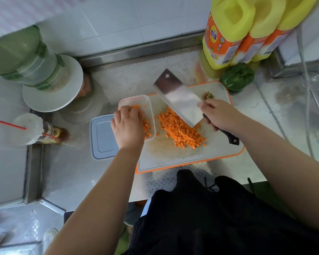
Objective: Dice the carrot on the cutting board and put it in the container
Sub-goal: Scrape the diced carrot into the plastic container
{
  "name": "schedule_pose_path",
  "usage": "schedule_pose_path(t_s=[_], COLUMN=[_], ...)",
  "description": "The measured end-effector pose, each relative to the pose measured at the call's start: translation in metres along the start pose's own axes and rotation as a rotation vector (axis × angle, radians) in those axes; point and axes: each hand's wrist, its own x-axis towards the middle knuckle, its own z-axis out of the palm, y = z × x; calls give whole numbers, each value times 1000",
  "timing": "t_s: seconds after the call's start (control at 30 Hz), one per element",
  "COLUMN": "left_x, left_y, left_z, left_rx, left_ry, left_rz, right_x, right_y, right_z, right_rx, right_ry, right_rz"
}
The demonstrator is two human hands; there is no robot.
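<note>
1. Diced carrot (180, 132) is lying heaped on the cutting board (217, 150); more is sitting in the clear container (136, 101) at the board's left end.
2. The left hand (128, 126) is reaching into the container, fingers curled down; whether they are holding dice, I cannot tell.
3. The right hand (218, 114) is gripping the cleaver (180, 99) by its handle.
4. The yellow bottles (228, 32) are carrying orange labels, writing unreadable.

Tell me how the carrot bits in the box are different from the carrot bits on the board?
The carrot bits in the container are few and partly covered by the left hand; the carrot pile on the cutting board is much bigger. The container bits sit inside clear walls; the board pile lies loose beside the cleaver gripped by the right hand. Both are small orange cubes.
</note>
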Motion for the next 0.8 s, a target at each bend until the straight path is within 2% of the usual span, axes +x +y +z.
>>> schedule_pose_path(t_s=[0.07,0.13,0.23,0.33,0.43,0.53,0.7,0.8], left_x=[4,3,-3,0,11,14,-1,-8], left_y=[18,45,82,96,94,89,86,90], left_z=[3,4,13,37,63,73,73,73], left_rx=[-156,-300,-372,-281,-190,-226,-380,-471], left_ry=[89,63,-216,-490,-596,-625,-613,-575], left_rz=[118,239,353,212,23,-59,55,-11], right_x=[-2,-2,-1,-2,-5,-8,-5,2], right_y=[25,51,82,105,122,137,143,134], right_z=[-2,-1,1,0,-2,-3,5,13], right_rx=[-17,-46,34,89,96,39,0,8], right_ry=[78,130,179,203,205,212,175,149], right_rz=[2,40,118,178,210,223,252,253])
